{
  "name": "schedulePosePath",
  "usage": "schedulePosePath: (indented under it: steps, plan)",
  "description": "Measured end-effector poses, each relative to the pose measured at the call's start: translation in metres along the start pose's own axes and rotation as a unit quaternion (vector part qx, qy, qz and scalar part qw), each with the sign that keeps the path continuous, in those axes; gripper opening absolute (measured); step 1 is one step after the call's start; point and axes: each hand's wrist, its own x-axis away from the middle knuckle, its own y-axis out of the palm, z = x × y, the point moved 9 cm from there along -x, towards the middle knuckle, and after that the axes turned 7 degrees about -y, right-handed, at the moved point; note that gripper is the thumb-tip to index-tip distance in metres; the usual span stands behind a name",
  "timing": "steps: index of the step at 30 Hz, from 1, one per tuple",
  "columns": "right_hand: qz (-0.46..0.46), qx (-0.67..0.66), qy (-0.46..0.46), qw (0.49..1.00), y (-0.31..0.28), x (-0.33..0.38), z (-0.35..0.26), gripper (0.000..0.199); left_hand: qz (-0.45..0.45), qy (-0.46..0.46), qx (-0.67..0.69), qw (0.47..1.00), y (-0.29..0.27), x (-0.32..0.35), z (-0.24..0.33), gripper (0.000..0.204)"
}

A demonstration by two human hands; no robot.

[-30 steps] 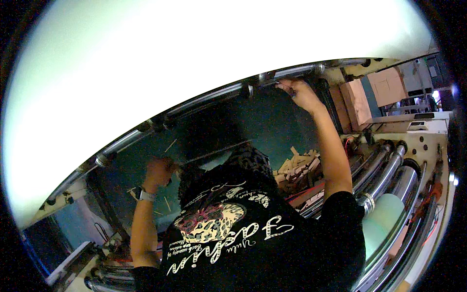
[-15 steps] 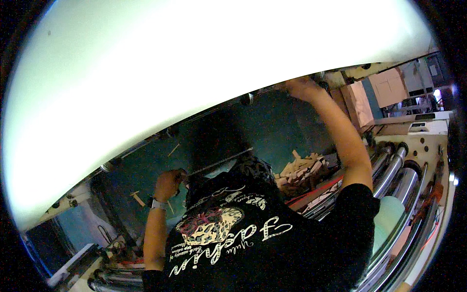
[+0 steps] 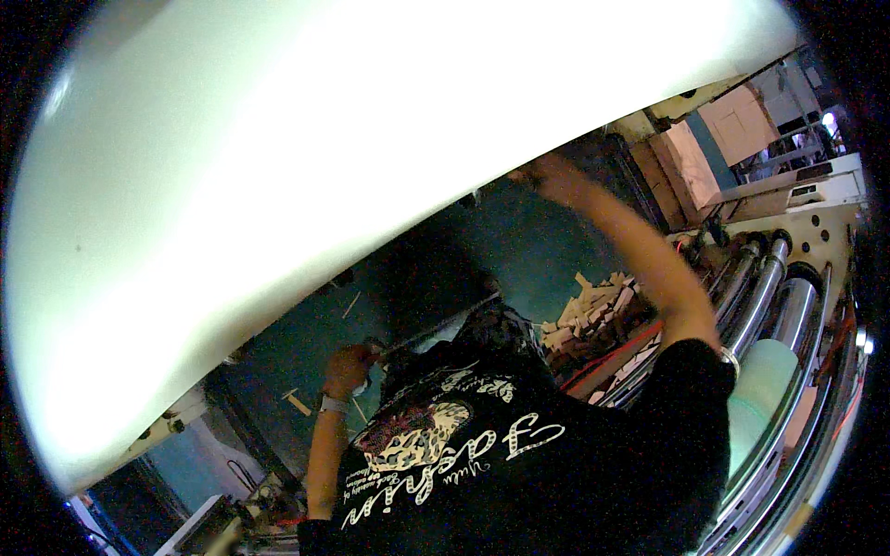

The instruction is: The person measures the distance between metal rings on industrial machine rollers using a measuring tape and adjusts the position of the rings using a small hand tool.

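A huge bright white curved surface [image 3: 232, 185], like a roll or sheet of material, fills the upper part of the view. My right arm reaches up to its lower edge. There my right hand [image 3: 554, 176] is dark and smeared, and its fingers are partly lost in shadow. Low in front of my body is my left hand [image 3: 348, 369], with a band on its wrist. Its fingers are curled around something small that I cannot make out. A thin pale straight edge [image 3: 440, 324] runs from beside it to the right. My black printed shirt [image 3: 538, 463] covers the lower middle.
On the right lie shiny metal rollers [image 3: 760, 287] and a pale green roll [image 3: 765, 385]. A heap of cardboard scraps [image 3: 593, 315] lies on the dark green floor [image 3: 519, 241], and a few loose strips lie left. Cardboard boxes [image 3: 737, 125] stand at the far right.
My right hand has shifted left along the white surface's lower edge. The whole view has tilted, and the white surface reaches lower on the left. My left hand keeps its curled pose.
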Motion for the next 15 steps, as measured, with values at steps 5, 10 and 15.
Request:
schedulePosePath:
  steps: [5,10,15]
  plan:
    - [0.257,-0.388,0.232,0.854,0.082,0.026,-0.001,0.034,-0.041,0.009,-0.06,0.997,-0.016,0.0,0.007,0.026]
    - [0.354,-0.428,0.233,0.798,0.095,0.031,-0.005,0.035,-0.051,0.015,-0.057,0.997,0.0,-0.019,-0.014,0.027]
    - [0.407,-0.357,0.177,0.822,0.089,0.048,0.003,0.036,-0.02,0.001,-0.05,0.999,0.003,-0.01,-0.024,0.029]
